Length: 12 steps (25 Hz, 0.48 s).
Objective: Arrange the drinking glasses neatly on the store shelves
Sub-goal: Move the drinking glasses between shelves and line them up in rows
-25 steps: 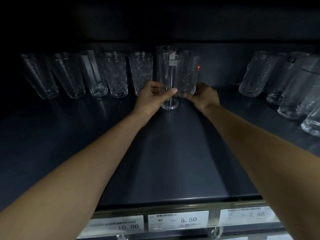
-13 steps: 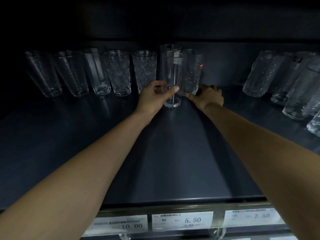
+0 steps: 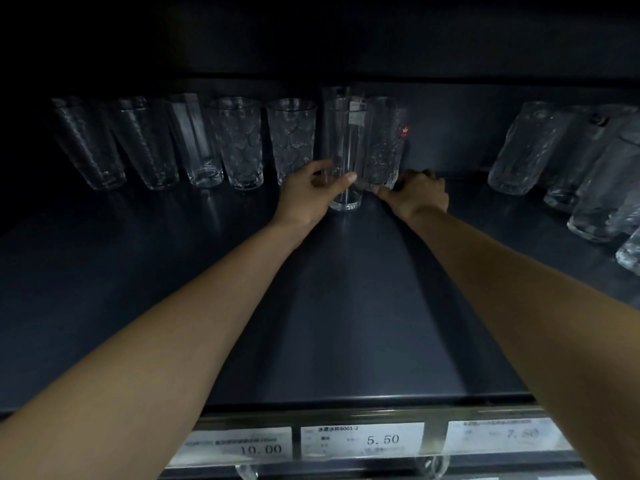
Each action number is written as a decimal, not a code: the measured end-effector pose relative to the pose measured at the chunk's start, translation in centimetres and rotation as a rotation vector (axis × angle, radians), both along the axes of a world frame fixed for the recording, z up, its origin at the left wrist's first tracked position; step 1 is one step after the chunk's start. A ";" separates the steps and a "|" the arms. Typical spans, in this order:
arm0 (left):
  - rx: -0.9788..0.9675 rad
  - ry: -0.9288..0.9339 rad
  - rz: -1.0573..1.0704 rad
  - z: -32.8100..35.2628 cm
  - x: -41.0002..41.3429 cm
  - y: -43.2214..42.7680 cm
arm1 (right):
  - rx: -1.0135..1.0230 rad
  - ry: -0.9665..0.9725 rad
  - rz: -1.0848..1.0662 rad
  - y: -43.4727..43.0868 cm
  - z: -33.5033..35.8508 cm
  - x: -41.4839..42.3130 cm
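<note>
Dark shelf, glasses lined along its back. Left hand clamped on tall glass, upright mid-shelf. Right hand gripping textured glass just beside. Price tags on front edge.

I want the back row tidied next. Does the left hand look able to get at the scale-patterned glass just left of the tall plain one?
Probably yes. The left hand grips the tall plain glass, and the scale-patterned glass stands right behind its knuckles with nothing between; it must let go first.
</note>
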<state>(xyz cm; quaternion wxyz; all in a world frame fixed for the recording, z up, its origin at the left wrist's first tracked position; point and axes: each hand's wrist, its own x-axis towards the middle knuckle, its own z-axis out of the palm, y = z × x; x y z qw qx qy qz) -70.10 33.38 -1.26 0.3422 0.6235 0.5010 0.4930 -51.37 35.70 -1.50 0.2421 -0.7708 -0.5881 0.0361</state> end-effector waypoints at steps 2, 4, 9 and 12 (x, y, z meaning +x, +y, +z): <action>-0.002 0.014 0.001 0.1 0.0 -0.1 | 0.005 0.005 0.004 0.0 0.0 0.1; -0.001 0.022 0.003 0.2 0.1 -0.3 | 0.009 0.010 0.009 0.0 0.0 0.1; -0.007 0.060 0.003 0.4 0.2 -0.5 | 0.002 0.008 0.007 0.0 0.1 0.1; -0.004 0.101 -0.001 0.4 0.3 -0.6 | 0.006 0.009 0.014 -0.1 0.1 0.2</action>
